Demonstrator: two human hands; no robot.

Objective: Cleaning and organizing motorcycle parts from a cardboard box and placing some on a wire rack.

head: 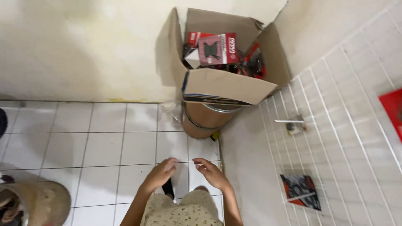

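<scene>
White floor tiles (104, 138) carry a brown bucket (35, 205) at far left. Mid-frame, the left hand (161, 173) and right hand (211, 171) hover close together above the floor, fingers loosely curled, seemingly pinching a thin thread (184, 162) stretched between them; whether anything more is held cannot be told. Beyond them, a cardboard box (226, 86) full of red packages (217, 48) sits askew on a round drum (205, 119) and could tip if nudged. A tiled counter (343, 138) stands right.
</scene>
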